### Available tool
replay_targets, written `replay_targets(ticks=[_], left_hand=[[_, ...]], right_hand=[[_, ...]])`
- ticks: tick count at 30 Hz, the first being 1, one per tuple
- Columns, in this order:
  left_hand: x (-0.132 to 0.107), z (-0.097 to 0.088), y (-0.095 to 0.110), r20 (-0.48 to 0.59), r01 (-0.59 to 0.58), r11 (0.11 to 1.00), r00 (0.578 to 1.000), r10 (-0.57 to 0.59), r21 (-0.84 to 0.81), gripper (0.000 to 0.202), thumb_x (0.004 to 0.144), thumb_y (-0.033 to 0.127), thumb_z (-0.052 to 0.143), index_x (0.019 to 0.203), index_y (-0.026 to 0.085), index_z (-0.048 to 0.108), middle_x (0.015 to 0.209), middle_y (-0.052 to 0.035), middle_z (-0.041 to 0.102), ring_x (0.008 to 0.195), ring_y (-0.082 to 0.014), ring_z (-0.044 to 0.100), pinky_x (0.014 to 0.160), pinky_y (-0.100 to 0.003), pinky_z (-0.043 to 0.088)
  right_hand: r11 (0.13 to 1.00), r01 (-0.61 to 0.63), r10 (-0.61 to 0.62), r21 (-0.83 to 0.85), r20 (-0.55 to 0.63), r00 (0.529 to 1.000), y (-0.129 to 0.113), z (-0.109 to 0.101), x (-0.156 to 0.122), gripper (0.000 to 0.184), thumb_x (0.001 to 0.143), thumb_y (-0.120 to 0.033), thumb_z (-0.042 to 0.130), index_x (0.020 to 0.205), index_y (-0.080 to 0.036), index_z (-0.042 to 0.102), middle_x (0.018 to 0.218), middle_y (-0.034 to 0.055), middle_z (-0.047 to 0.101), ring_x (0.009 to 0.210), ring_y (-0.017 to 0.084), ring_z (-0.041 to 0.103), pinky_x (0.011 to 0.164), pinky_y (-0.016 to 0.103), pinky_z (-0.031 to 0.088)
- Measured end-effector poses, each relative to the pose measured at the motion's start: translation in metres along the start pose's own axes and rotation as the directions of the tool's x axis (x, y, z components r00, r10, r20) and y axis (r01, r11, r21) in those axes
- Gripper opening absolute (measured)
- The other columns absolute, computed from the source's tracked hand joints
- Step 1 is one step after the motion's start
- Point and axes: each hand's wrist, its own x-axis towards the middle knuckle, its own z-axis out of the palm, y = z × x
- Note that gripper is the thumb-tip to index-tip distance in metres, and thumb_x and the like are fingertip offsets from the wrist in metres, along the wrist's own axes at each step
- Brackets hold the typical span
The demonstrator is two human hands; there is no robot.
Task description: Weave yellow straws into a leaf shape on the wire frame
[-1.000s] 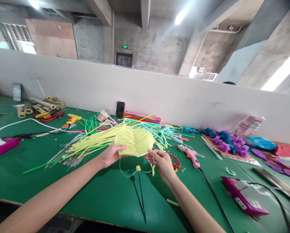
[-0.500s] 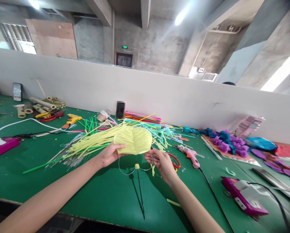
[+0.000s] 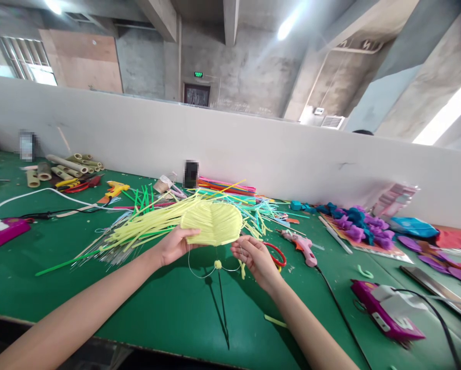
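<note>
My left hand [image 3: 173,245] grips the left lower edge of a pale yellow fan-shaped piece [image 3: 213,222] woven from thin strips, held a little above the green table [image 3: 168,303]. My right hand [image 3: 255,257] sits just below the piece's right edge, fingers curled in a pinch on a thin wire loop [image 3: 199,268] that hangs under the piece with a small yellow bead [image 3: 217,264] on it. Two dark thin sticks [image 3: 223,308] run from the bead toward me.
A heap of yellow and green strips [image 3: 137,226] lies left of the piece. Red scissors [image 3: 276,254] and a pink glue gun [image 3: 303,246] lie right of my hand. A purple device with cable [image 3: 384,308] sits at right, purple and blue foam flowers [image 3: 357,223] beyond. A white partition [image 3: 253,149] backs the table.
My right hand has let go of the yellow piece's right edge and dropped slightly, now pinching at the wire. The piece shifted slightly left and up in my left hand.
</note>
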Motion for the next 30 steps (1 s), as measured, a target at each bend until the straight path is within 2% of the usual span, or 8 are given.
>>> replay_targets(ticks=[5, 9, 15, 23, 28, 30], left_hand=[[-0.002, 0.001, 0.000, -0.017, 0.019, 1.000, 1.000, -0.019, -0.006, 0.046, 0.077, 0.004, 0.064, 0.121, 0.014, 0.061, 0.109, -0.0127, 0.071, 0.094, -0.0270, 0.070, 0.084, -0.042, 0.058], [-0.001, -0.002, -0.002, -0.001, 0.039, 0.999, 0.999, -0.039, 0.012, 0.040, 0.078, 0.007, 0.065, 0.118, 0.013, 0.063, 0.111, -0.0121, 0.071, 0.096, -0.0264, 0.069, 0.085, -0.041, 0.057], [-0.001, -0.001, -0.002, 0.008, 0.062, 0.998, 0.998, -0.062, 0.007, 0.036, 0.078, 0.008, 0.066, 0.113, 0.014, 0.065, 0.110, -0.0113, 0.071, 0.096, -0.0266, 0.069, 0.086, -0.041, 0.057], [-0.005, 0.003, 0.000, 0.086, 0.107, 0.993, 0.990, -0.110, 0.044, 0.030, 0.081, 0.012, 0.065, 0.110, 0.010, 0.068, 0.111, -0.0174, 0.071, 0.099, -0.0308, 0.068, 0.086, -0.043, 0.055], [0.000, 0.002, 0.000, 0.003, 0.135, 0.990, 0.991, -0.135, -0.033, 0.026, 0.086, 0.020, 0.061, 0.109, 0.008, 0.066, 0.107, -0.0179, 0.072, 0.087, -0.0274, 0.072, 0.079, -0.041, 0.058], [0.002, 0.002, 0.001, -0.045, 0.133, 0.988, 0.990, -0.137, -0.080, 0.026, 0.088, 0.022, 0.058, 0.109, 0.007, 0.065, 0.104, -0.0177, 0.072, 0.084, -0.0266, 0.072, 0.076, -0.040, 0.059]], right_hand=[[0.999, -0.037, 0.038, -0.021, 0.045, 0.998, -0.003, 0.005, -0.003, 0.025, 0.077, -0.039, 0.074, 0.085, -0.016, 0.068, 0.086, 0.0077, 0.073, 0.078, 0.017, 0.070, 0.075, 0.029, 0.056], [0.996, -0.011, 0.018, -0.088, 0.082, 0.996, 0.002, 0.008, -0.005, 0.026, 0.075, -0.039, 0.076, 0.083, -0.015, 0.069, 0.082, 0.0074, 0.074, 0.076, 0.016, 0.070, 0.077, 0.027, 0.055], [0.986, -0.013, 0.021, -0.166, 0.046, 0.999, 0.004, 0.007, -0.004, 0.030, 0.072, -0.043, 0.078, 0.079, -0.015, 0.072, 0.078, 0.0075, 0.074, 0.067, 0.014, 0.068, 0.069, 0.025, 0.054], [0.975, -0.005, 0.011, -0.221, 0.025, 1.000, 0.003, 0.006, -0.004, 0.030, 0.070, -0.045, 0.078, 0.076, -0.016, 0.072, 0.078, 0.0067, 0.074, 0.067, 0.014, 0.068, 0.070, 0.026, 0.055], [0.946, -0.015, 0.031, -0.323, 0.045, 0.999, -0.004, 0.003, 0.001, 0.042, 0.079, -0.057, 0.064, 0.088, -0.018, 0.073, 0.088, 0.0094, 0.074, 0.078, 0.021, 0.070, 0.076, 0.033, 0.055], [0.872, 0.030, -0.034, -0.488, 0.000, 0.999, -0.012, -0.007, 0.004, 0.044, 0.083, -0.059, 0.056, 0.094, -0.019, 0.071, 0.093, 0.0092, 0.073, 0.083, 0.023, 0.069, 0.075, 0.035, 0.054]])
